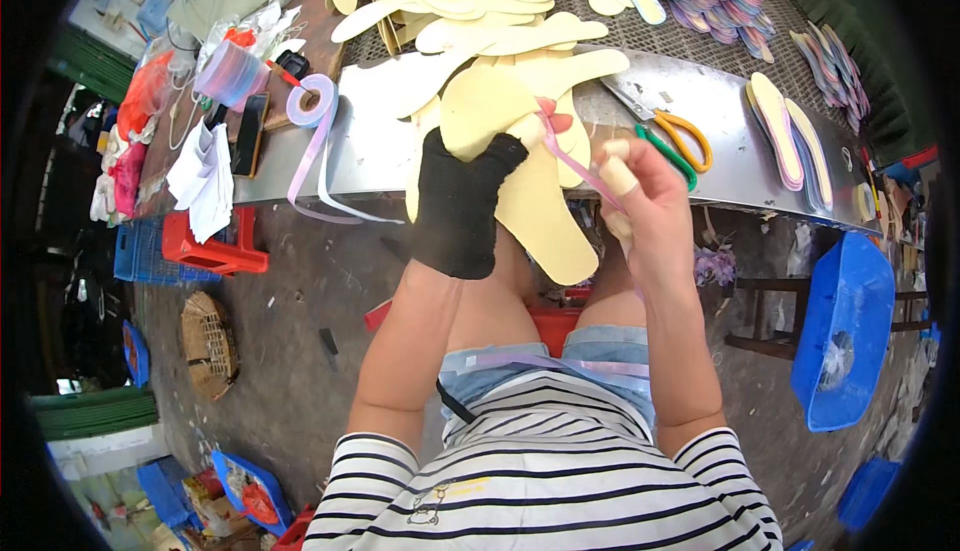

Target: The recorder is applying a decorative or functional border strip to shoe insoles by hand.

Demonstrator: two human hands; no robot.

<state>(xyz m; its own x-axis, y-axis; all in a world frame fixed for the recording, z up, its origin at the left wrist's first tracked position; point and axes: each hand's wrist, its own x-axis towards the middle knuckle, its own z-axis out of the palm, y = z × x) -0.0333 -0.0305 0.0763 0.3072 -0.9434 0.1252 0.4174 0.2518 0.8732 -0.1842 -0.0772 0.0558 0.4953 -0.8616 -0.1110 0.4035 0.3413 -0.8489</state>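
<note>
My left hand point(462, 199), in a black fingerless glove, is closed on a pale yellow insole point(484, 109) over the table's near edge. A narrow pink ribbon point(578, 165) stretches from the insole's edge across to my right hand point(648, 189), which pinches its other end. Fingertips on both hands wear cream covers. Another yellow insole point(548, 216) hangs below the left hand, partly over my lap; whether the hand also grips it is hidden. More loose yellow insoles point(590, 69) lie just behind the hands.
Orange-and-green-handled scissors point(688, 141) lie right of my hands. A ribbon roll point(312, 101) with trailing ends, a phone point(250, 136) and white cloth point(203, 176) are at left. Finished-looking insoles point(775, 131) lie at right. A blue tub point(850, 331) stands beyond the table's edge.
</note>
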